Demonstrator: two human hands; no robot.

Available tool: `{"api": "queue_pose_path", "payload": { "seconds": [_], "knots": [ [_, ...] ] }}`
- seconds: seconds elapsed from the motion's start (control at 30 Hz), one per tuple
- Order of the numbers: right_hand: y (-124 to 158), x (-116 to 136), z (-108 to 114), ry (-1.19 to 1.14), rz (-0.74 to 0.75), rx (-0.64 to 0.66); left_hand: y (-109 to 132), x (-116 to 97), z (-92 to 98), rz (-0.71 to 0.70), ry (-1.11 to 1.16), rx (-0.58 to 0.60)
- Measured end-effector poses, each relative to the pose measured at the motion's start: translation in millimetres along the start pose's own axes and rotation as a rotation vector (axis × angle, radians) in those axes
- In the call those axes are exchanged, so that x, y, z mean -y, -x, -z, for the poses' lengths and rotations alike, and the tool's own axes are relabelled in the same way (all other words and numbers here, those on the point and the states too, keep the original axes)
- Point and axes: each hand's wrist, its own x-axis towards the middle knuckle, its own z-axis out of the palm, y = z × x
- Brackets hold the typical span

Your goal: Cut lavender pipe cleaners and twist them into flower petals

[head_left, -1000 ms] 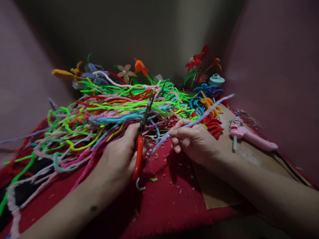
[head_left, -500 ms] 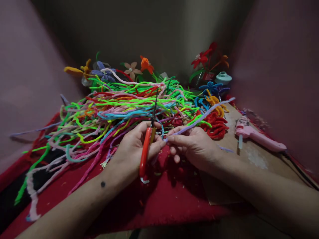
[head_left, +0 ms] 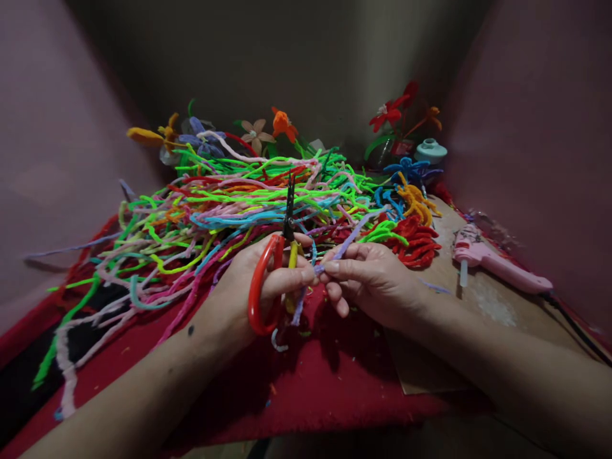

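My left hand [head_left: 268,271] holds a pair of scissors [head_left: 261,287] with red and yellow handles, blades pointing up and away from me. Its thumb and finger also pinch a lilac pipe cleaner [head_left: 354,234]. Close beside it, my right hand [head_left: 366,271] grips the same pipe cleaner with thumb and forefinger. One end of the stem slants up to the right, and a short end hangs below my left thumb. A thin blue piece [head_left: 313,252] shows between the hands. Behind them spreads a heap of coloured pipe cleaners [head_left: 239,197].
On the right, a pink glue gun [head_left: 500,261] lies on a brown board [head_left: 440,357]. Pipe-cleaner flowers [head_left: 282,124] stand along the back, near a pale turquoise container [head_left: 431,151]. Bundled red stems [head_left: 415,242] lie right of the heap. Red cloth [head_left: 335,389] covers the table.
The scissors have turned in my left hand, so the red handle loop now shows broadly. The lilac pipe cleaner's upper end has drawn down and left, and its lower end now shows.
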Motion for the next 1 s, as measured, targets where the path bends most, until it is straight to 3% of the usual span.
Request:
{"api": "queue_pose_path", "payload": {
  "seconds": [0.2,0.47,1.0],
  "knots": [
    [0.1,-1.3,0.2,0.036,-0.01,-0.001,0.9,1.8,0.3,-0.051,-0.061,-0.028],
    [3.0,-1.2,-4.6,0.114,-0.014,-0.043,-0.3,4.4,2.6,-0.038,-0.067,0.058],
    [1.0,-3.7,-1.0,0.036,-0.036,-0.038,2.4,3.6,-3.3,-0.063,-0.073,-0.027]
  ]
}}
